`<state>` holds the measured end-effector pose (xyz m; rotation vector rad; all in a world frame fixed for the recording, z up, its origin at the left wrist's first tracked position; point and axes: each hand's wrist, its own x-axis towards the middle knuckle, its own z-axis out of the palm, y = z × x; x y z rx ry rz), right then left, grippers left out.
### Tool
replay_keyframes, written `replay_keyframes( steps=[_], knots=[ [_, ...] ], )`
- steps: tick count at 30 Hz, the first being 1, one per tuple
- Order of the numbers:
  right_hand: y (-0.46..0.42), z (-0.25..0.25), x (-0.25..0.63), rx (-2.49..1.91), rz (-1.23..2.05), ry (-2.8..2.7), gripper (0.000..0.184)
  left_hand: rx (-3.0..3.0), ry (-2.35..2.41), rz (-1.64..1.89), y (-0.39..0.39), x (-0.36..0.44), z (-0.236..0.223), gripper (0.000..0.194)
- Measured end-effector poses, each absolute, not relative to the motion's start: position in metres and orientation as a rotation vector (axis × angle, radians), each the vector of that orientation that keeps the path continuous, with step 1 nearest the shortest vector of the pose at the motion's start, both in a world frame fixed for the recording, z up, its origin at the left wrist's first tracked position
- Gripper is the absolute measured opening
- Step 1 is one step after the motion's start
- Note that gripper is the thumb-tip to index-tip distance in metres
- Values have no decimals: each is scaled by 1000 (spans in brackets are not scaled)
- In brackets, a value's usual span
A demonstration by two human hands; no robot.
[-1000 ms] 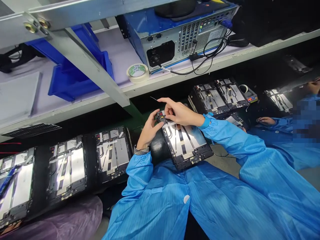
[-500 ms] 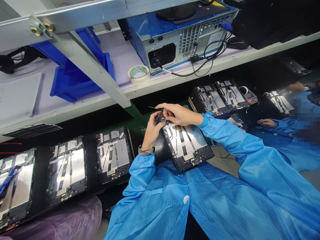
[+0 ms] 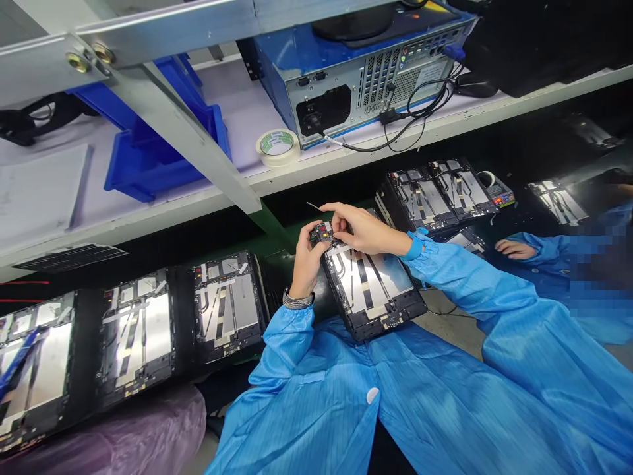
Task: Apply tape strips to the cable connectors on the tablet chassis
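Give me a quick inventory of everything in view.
Open tablets: about eight, black frames, silver panels, along the bench, one under the hands
Computer case: one, blue and silver, shelf
Tape roll: one, cream, shelf
Plastic bins: at least two, blue, shelf
Small circuit board: one, dark with red, in the left hand
Co-worker's hand: one, far right, blue sleeve
Left hand: holds the board
Right hand: fingers at the board, blue sleeve

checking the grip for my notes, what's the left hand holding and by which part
The left hand holds a small circuit board by its near edge, between thumb and fingertips; the exact contact is partly hidden.
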<state>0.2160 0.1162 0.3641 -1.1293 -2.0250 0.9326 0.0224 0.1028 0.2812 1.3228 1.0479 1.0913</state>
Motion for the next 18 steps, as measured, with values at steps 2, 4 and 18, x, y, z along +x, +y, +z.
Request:
replay_keyframes(
  steps=[2,4,18],
  knots=[
    [107,372,218,-1100,1049,-1819,57,1283,1030,1115,102,23,281,48],
    [91,382,219,-1007,1315,-1517,55,1250,1018,1133,102,24,281,49],
    [21,378,184,-643,1986,-56,37,1331,999,1224,100,27,289,52]
  ],
)
